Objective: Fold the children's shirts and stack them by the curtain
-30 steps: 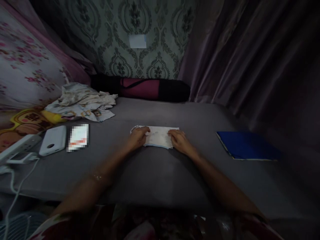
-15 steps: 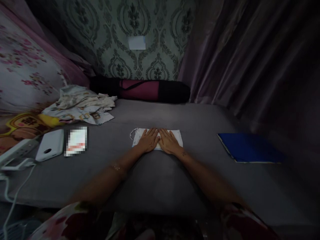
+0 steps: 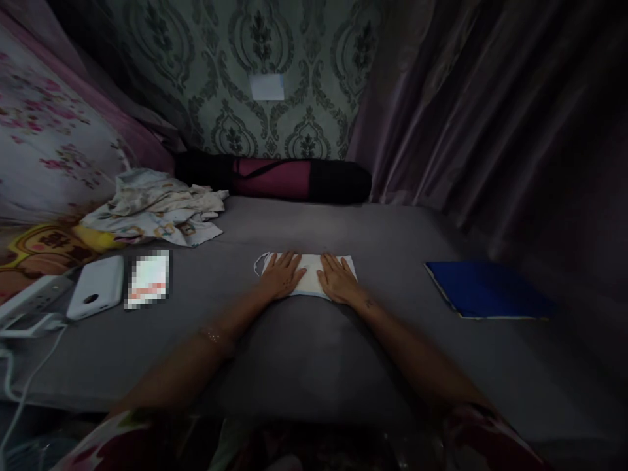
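A small white drawstring pouch (image 3: 311,282) lies flat on the grey bed sheet in the middle of the head view, its cord loop sticking out at the left end. On its left part rests my left hand (image 3: 282,276), palm down, fingers stretched out. My right hand (image 3: 337,277) presses flat on the right part, fingers spread too. Between the two hands a strip of pale fabric shows, with a light blue band along the near edge. Neither hand grips anything. The fabric beneath the palms is hidden.
At left are a power strip (image 3: 36,297) with white cables, a white power bank (image 3: 97,286) and a blurred-out card (image 3: 147,280). Crumpled cloths (image 3: 161,206) lie behind. A black and maroon roll bag (image 3: 275,178) lines the wall. Rightward is a blue folder (image 3: 490,289).
My hands have slid apart, left hand leftward and right hand slightly rightward, baring the middle of the pouch. The pouch stays flat in nearly the same place.
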`<move>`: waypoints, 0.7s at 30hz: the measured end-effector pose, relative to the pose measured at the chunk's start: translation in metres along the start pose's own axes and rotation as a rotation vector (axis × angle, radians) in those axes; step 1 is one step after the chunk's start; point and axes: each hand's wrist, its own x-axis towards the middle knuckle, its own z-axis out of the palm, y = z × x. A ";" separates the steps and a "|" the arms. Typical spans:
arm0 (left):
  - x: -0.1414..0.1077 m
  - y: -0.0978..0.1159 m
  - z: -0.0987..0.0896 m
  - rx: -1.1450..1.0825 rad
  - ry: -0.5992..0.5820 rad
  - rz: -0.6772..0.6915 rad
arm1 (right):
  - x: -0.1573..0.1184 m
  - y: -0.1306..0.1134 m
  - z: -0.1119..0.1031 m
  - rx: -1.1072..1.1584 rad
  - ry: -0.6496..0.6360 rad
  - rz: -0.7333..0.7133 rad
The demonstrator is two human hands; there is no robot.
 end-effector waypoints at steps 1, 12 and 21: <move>-0.001 -0.002 0.001 -0.001 -0.013 -0.008 | -0.001 0.001 0.001 0.000 -0.004 0.007; -0.001 -0.011 -0.001 -0.024 -0.076 -0.007 | 0.000 0.008 -0.001 0.048 -0.078 0.015; -0.008 -0.044 0.010 -0.090 -0.040 -0.083 | -0.012 0.033 -0.002 0.024 -0.062 0.112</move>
